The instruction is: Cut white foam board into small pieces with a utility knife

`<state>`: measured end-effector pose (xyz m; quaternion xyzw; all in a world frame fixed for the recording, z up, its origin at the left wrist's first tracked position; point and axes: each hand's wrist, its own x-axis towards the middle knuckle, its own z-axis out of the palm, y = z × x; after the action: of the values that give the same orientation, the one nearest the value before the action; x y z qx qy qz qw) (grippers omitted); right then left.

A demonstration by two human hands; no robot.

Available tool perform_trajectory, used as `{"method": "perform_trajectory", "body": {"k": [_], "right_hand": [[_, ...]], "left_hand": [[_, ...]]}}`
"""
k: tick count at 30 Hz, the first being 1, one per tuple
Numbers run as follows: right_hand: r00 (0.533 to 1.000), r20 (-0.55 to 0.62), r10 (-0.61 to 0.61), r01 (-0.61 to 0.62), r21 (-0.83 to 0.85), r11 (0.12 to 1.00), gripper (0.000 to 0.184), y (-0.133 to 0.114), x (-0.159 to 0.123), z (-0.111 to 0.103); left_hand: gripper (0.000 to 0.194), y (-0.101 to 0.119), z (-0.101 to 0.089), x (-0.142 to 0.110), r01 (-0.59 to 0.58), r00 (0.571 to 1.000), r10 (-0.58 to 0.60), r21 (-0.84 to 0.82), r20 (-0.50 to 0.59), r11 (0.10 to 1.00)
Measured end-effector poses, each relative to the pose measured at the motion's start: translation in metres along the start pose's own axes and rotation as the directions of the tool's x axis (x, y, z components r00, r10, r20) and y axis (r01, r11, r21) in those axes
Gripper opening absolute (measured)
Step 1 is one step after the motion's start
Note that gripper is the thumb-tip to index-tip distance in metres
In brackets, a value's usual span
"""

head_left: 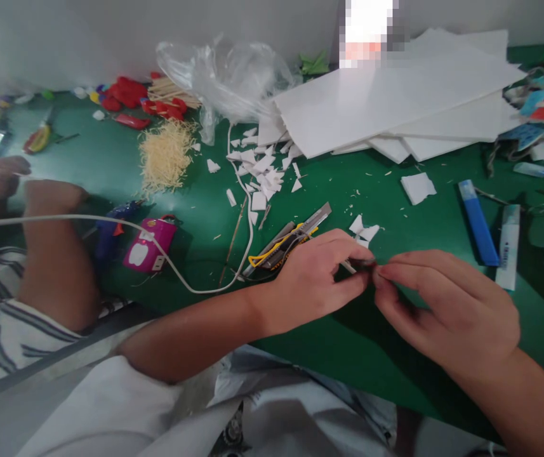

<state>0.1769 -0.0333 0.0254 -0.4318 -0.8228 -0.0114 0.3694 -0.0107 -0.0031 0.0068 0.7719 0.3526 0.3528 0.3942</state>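
On a green tabletop (329, 343), white sheets (357, 108) lie beyond a right hand (459, 311) and left hand (317, 273), fingertips nearly meeting: right grip pinched closed, any contents hidden; left grip, the nearer, pinching a pale sliver (348, 267), which lies left of the right grip, its long axis slanting rightward toward the wearer

Left hand (312, 273) and right hand (466, 304) close together, fingers (409, 274) curled inward, bare forearms (214, 324)
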Motion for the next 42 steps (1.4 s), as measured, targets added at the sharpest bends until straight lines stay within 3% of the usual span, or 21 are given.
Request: {"method": "perform_trajectory", "body": {"k": [5, 9, 14, 21, 29, 35, 38, 42], "right_hand": [[0.999, 0.007, 0.036, -0.036, -0.004, 0.999, 0.022, -0.001, -0.007, 0.0], [0.988, 0.046, 0.15, -0.155, 0.137, 0.978, 0.023, 0.003, -0.008, 0.0], [0.96, 0.106, 0.258, -0.279, 0.375, 0.884, 0.025, 0.01, -0.004, 0.004], [0.919, 0.149, 0.364, -0.392, 0.434, 0.811, 0.015, 0.009, -0.003, 0.003], [0.917, 0.127, 0.378, -0.393, 0.451, 0.801, 0.018, 0.004, -0.004, 0.006], [0.966, 0.068, 0.249, -0.258, 0.242, 0.935, 0.015, 0.002, -0.007, 0.002], [0.966, 0.03, 0.256, -0.257, 0.139, 0.956, 0.013, -0.002, -0.008, 0.002], [0.964, 0.026, 0.266, -0.267, 0.123, 0.956, 0.014, -0.005, -0.008, 0.003]], "left_hand": [[0.006, -0.001, -0.002, 0.001, 0.027, 0.999, -0.025, -0.038, 0.041, 0.999], [0.009, 0.001, -0.002, 0.002, 0.094, 0.996, -0.091, -0.148, 0.027, 0.985], [0.008, 0.006, -0.003, 0.005, 0.276, 0.958, -0.284, -0.38, 0.037, 0.883], [0.013, 0.008, -0.003, 0.005, 0.402, 0.908, -0.408, -0.467, 0.093, 0.788], [0.008, 0.012, -0.003, 0.004, 0.362, 0.92, -0.392, -0.449, 0.029, 0.817], [0.01, 0.011, -0.003, 0.005, 0.403, 0.905, -0.422, -0.427, 0.053, 0.809], [0.009, 0.011, -0.001, 0.004, 0.356, 0.921, -0.389, -0.393, -0.005, 0.848], [0.006, 0.011, 0.001, 0.001, 0.263, 0.949, -0.303, -0.311, -0.085, 0.913]]}}
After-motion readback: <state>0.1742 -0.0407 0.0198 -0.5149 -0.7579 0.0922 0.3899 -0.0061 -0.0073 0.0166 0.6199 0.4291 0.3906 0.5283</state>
